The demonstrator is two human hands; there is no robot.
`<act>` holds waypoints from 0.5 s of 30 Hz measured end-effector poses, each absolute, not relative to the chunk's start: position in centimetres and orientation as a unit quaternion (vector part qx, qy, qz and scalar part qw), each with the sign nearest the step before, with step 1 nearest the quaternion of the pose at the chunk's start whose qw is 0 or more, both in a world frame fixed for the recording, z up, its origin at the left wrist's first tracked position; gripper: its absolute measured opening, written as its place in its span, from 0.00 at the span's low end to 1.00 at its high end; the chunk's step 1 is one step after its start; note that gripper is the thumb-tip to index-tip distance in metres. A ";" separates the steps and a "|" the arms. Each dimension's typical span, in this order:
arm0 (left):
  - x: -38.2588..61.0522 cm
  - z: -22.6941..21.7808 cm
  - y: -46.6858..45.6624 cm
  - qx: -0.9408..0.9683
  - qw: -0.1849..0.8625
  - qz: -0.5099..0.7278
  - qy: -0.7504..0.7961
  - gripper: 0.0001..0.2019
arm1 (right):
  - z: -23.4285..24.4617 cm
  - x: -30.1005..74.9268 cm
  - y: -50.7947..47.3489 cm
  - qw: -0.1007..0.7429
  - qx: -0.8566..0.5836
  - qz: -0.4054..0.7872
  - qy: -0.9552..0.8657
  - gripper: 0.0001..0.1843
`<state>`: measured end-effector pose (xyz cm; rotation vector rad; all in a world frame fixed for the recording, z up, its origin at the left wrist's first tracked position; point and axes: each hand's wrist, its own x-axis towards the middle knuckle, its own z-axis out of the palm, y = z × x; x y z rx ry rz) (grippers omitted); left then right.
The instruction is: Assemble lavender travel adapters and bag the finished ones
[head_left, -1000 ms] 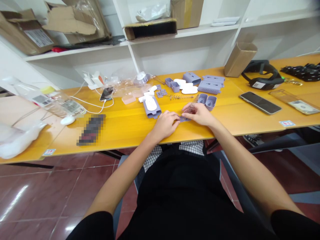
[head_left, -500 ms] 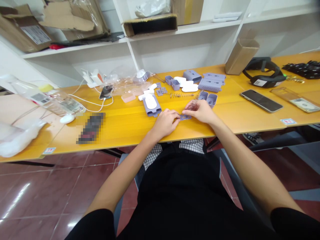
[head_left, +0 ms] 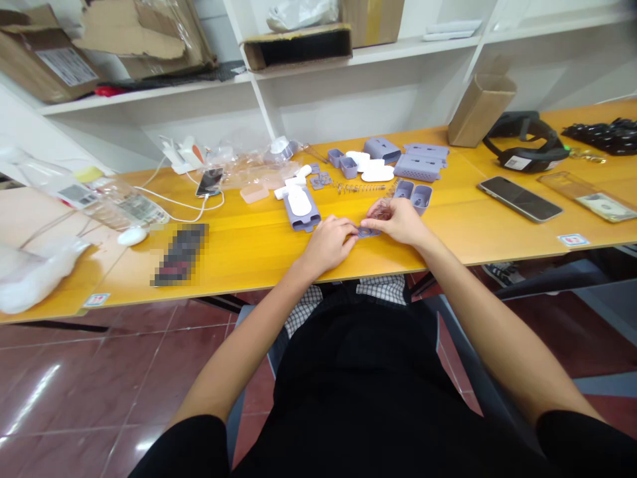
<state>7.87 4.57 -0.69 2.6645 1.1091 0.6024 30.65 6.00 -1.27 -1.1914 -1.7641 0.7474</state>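
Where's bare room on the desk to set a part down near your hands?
Bare yellow tabletop lies between the lilac housing and the pixelated object, left of your left hand. Another patch runs from the lilac double cup to the phone, right of your right hand. Behind your hands is crowded: lilac parts, white pieces, a spring.

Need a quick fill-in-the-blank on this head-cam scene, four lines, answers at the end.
1. The left hand and right hand are at a small lavender plastic part on the ____ tabletop.
2. Beyond the hands lies a row of metal coil ____.
3. A white oval piece rests on a ____ plastic housing.
4. A smartphone lies to the ____ of the right hand.

Missing words: yellow; springs; lavender; right.
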 end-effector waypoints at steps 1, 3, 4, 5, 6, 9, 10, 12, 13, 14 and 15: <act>7.9 -0.7 4.6 0.899 0.097 0.204 0.374 0.12 | -1.3 30.7 6.0 0.428 -0.478 0.298 -0.707 0.27; 7.9 -0.7 4.6 0.899 0.098 0.205 0.374 0.11 | -1.2 30.6 5.9 0.430 -0.475 0.293 -0.709 0.25; 7.8 -0.7 4.6 0.900 0.098 0.205 0.373 0.11 | -1.2 30.6 5.9 0.432 -0.473 0.291 -0.711 0.24; 7.8 -0.7 4.6 0.900 0.097 0.205 0.373 0.11 | -1.2 30.5 5.8 0.433 -0.471 0.288 -0.712 0.23; 7.8 -0.8 4.6 0.900 0.097 0.205 0.373 0.11 | -1.1 30.5 5.8 0.434 -0.470 0.283 -0.715 0.22; 7.8 -0.8 4.6 0.899 0.098 0.204 0.374 0.11 | -1.0 30.4 5.7 0.434 -0.471 0.269 -0.719 0.20; 7.8 -0.8 4.6 0.899 0.099 0.204 0.375 0.11 | -1.0 30.4 5.7 0.436 -0.470 0.267 -0.719 0.20; 7.8 -0.8 4.6 0.899 0.099 0.204 0.375 0.11 | -1.1 30.3 5.6 0.439 -0.467 0.267 -0.720 0.19; 7.8 -0.8 4.6 0.899 0.098 0.204 0.376 0.11 | -1.1 30.3 5.6 0.441 -0.465 0.268 -0.720 0.18; 7.8 -0.7 4.6 0.899 0.097 0.203 0.376 0.11 | -1.1 30.3 5.6 0.442 -0.462 0.269 -0.720 0.17; 7.9 -0.7 4.6 0.899 0.097 0.202 0.377 0.11 | -1.1 30.3 5.6 0.442 -0.461 0.271 -0.720 0.17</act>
